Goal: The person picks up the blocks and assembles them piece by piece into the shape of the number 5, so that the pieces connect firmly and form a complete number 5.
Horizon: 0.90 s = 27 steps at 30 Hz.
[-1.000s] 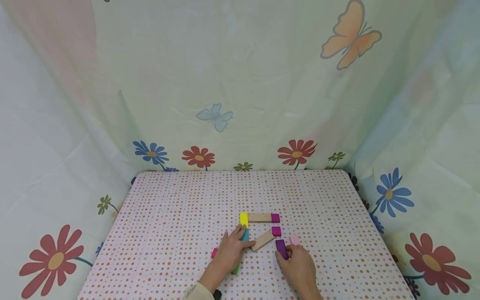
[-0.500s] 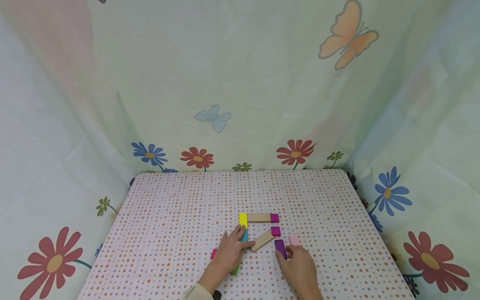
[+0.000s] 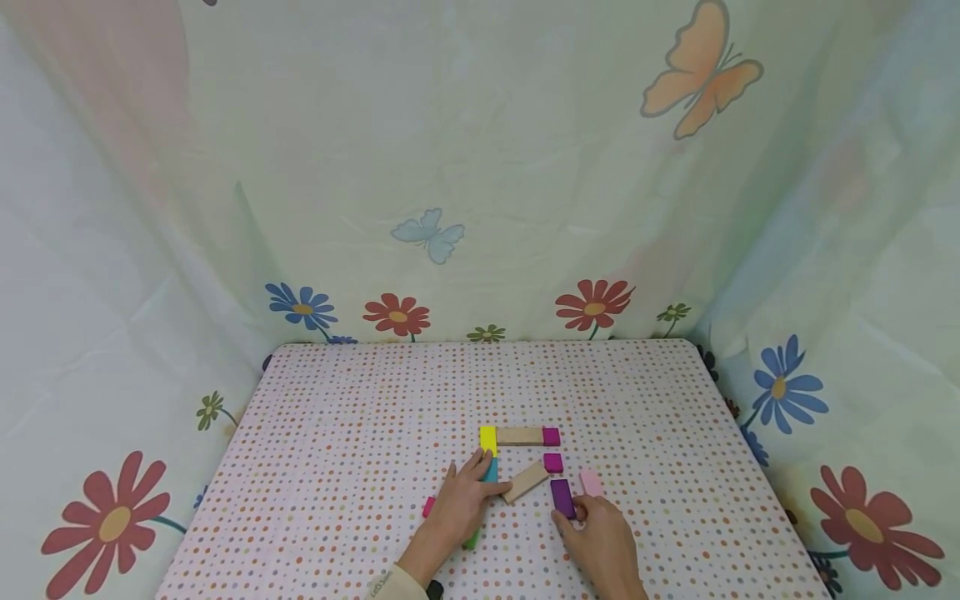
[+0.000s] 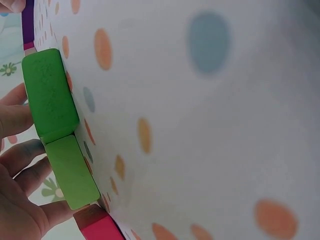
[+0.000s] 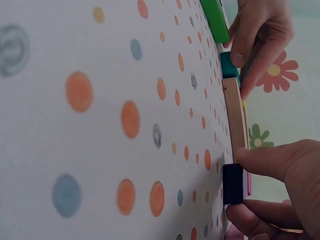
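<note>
My left hand (image 3: 459, 500) rests over a line of blocks, fingertips on the teal block (image 3: 491, 468) just nearer than a yellow block (image 3: 488, 437). Its thumb reaches right, to the end of a slanted bare-wood block (image 3: 527, 483). In the left wrist view its fingers lie spread behind a dark green block (image 4: 50, 95) and a light green one (image 4: 74, 172). With thumb and fingers on opposite sides, my right hand (image 3: 600, 537) pinches a purple block (image 3: 562, 498). The right wrist view shows that purple block (image 5: 233, 184) low on the tablecloth, looking nearly black.
A second bare-wood block (image 3: 519, 436) extends right from the yellow one to a magenta block (image 3: 551, 437). Another magenta block (image 3: 552, 462) sits at the slanted block's far end. A pale pink block (image 3: 590, 482) lies beyond my right hand, a hot-pink one (image 3: 428, 506) left of my left hand.
My right hand has shifted very slightly right at the purple block, baring more of the pale pink block behind it. The left hand and the other blocks stay in place.
</note>
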### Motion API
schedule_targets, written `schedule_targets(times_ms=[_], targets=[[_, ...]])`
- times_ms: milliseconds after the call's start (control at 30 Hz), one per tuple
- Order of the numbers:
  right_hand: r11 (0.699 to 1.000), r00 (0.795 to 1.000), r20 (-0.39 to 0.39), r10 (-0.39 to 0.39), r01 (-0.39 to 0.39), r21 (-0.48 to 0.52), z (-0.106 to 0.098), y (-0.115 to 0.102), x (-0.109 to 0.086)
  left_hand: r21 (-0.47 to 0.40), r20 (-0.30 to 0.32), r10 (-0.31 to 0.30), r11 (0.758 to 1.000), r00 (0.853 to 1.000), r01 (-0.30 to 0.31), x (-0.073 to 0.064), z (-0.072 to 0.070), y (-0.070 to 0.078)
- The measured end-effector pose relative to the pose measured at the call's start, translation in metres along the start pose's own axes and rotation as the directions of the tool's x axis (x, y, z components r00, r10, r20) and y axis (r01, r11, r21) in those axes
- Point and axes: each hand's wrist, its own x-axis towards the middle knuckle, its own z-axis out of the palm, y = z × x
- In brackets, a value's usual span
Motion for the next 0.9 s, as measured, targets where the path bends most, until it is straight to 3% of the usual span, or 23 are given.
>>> schedule_targets(times_ms=[900], targets=[[1.0, 1.0, 0.004, 0.008, -0.008, -0.017, 0.0035, -0.0024, 0.0053, 0.01, -0.015, 0.004, 1.0, 1.0, -0.004, -0.0002, 0.001, -0.0001]])
